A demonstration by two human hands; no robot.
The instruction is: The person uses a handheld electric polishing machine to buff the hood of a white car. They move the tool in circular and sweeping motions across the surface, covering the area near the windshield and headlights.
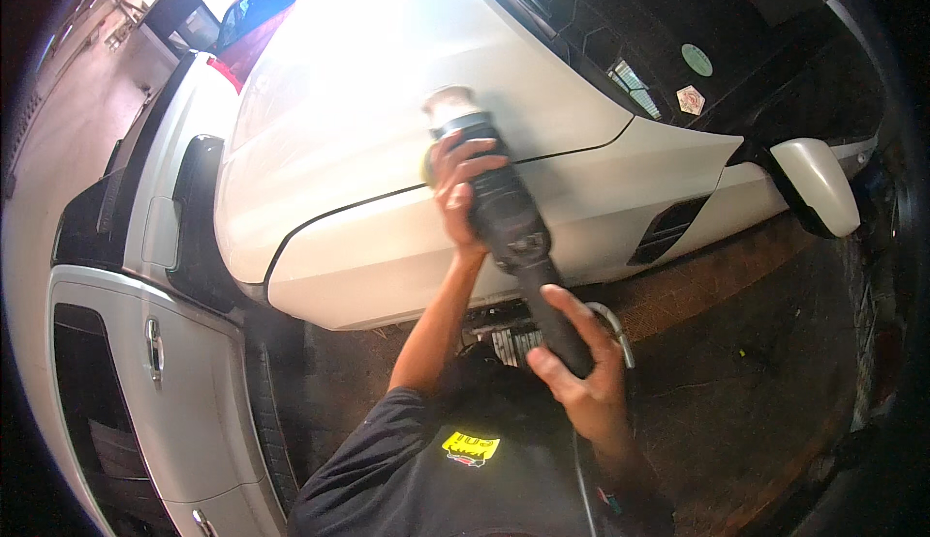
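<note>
A black power polisher [513, 217] lies slantwise over the white car's bonnet [358, 130], its pale, blurred front end [449, 103] at the far side. My left hand [459, 188] is closed around the front of its body, fingers wrapped over the top. Farther back, my right hand [589, 368] grips the rear handle with the thumb along the side. A bit of yellow, perhaps a pad edge, shows beside my left hand. Most of the tool's underside is hidden, so I cannot tell how its pad meets the paint. A cord hangs below my right hand.
The white car's windscreen [727, 43] and side mirror [817, 186] are at the right. Another light-coloured vehicle [194, 382] stands close on the left. A red car [254, 29] is at the far left. A curved metal hook or tube [620, 334] shows beside my right hand.
</note>
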